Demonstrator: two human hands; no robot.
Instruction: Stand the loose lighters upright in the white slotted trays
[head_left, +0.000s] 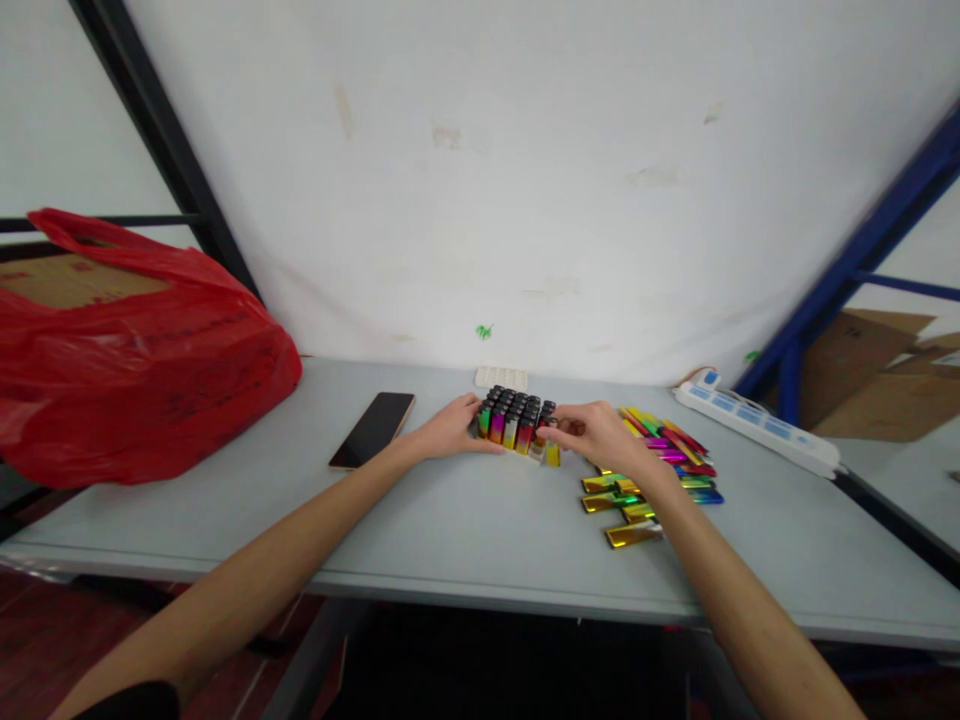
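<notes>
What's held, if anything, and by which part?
Right hand seems to pinch a yellow lighter near its upper end. Left hand is at the left end of the upright lighters; whether it grips them can't be told.

Some loose lighters [628, 536] partly behind R forearm [686, 540], red bag [150, 380] cut off @ L edge, its print illeg.

From my remote seat I take this for a plain workshop or packing room: a long pale-grey flat surface [487, 540] against a scuffed white painted wall [525, 190], a slanting blue metal frame [847, 262], brown cardboard boxes [862, 375], a long white plastic power strip [757, 422], and many alike, shiny multicoloured lighters with black tops [514, 428].
</notes>
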